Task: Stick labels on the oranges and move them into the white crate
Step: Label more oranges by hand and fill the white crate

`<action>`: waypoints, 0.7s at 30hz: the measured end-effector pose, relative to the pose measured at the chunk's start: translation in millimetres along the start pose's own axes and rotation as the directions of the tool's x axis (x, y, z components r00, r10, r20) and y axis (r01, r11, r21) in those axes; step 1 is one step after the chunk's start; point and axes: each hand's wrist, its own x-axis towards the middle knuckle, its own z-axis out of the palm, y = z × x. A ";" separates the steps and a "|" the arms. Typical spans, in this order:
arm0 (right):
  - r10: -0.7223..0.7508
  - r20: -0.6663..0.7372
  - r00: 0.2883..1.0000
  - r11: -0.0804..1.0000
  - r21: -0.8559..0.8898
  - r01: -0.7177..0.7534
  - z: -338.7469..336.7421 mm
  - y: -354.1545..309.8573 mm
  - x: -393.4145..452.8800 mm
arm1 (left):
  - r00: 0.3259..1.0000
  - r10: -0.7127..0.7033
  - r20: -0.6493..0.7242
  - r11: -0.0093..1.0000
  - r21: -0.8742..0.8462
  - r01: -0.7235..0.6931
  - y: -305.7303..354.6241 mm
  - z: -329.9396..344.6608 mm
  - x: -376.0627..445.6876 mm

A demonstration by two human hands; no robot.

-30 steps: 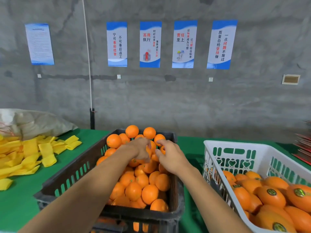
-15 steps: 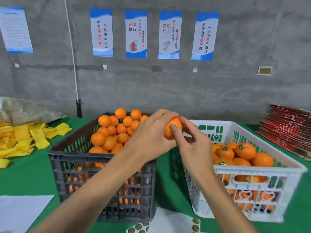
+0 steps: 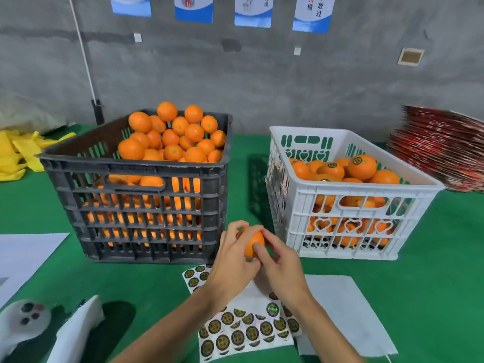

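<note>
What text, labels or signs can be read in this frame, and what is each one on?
"不放过": rightmost blue-and-white poster, cut off by the top edge.
"持做": same poster, left column; reading uncertain.
"标准": second poster from the right, partly cropped.
Two left posters: no legible text.
Round label sheet on the table: print too small to read.
Labels on oranges in the white crate: too small to read.
Red stack: blurred.

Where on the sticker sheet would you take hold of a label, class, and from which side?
Peel a round label by its edge, coming from above: the sticker sheet lies flat on the green table, so only rims lift. Both hands, left hand and right hand, hold the orange.
</note>
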 end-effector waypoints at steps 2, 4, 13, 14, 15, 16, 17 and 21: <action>0.023 0.043 0.999 0.999 -0.039 -0.022 -3.8 8.2 -1.7 | 1.000 -0.020 0.019 0.999 0.028 0.020 -4.8 13.5 -6.3; 0.022 0.088 0.996 0.997 -0.079 -0.015 -12.7 13.3 -5.2 | 0.998 0.006 0.065 0.996 0.084 -0.012 -8.8 22.6 -9.1; 0.121 0.356 0.927 0.967 -0.253 -0.029 -47.7 42.9 -37.4 | 0.984 0.061 0.168 0.975 0.203 -0.095 -35.2 27.4 5.9; 0.109 0.354 0.929 0.953 -0.302 0.004 -47.6 47.0 -37.6 | 0.983 0.068 0.173 0.975 0.199 -0.103 -37.5 28.1 6.5; 0.080 0.347 0.935 0.931 -0.360 0.053 -47.4 50.3 -36.6 | 0.981 0.073 0.178 0.976 0.192 -0.107 -39.2 28.6 7.2; 0.044 0.339 0.940 0.904 -0.413 0.106 -47.3 52.5 -35.2 | 0.981 0.076 0.180 0.977 0.181 -0.109 -40.4 28.7 7.4; 0.011 0.335 0.942 0.878 -0.454 0.151 -47.1 53.4 -33.6 | 0.981 0.075 0.178 0.980 0.168 -0.106 -41.2 28.4 7.5; -0.090 0.352 0.932 0.803 -0.528 0.277 -45.5 53.7 -30.7 | 0.982 0.075 0.173 0.989 0.116 -0.096 -44.0 25.5 6.7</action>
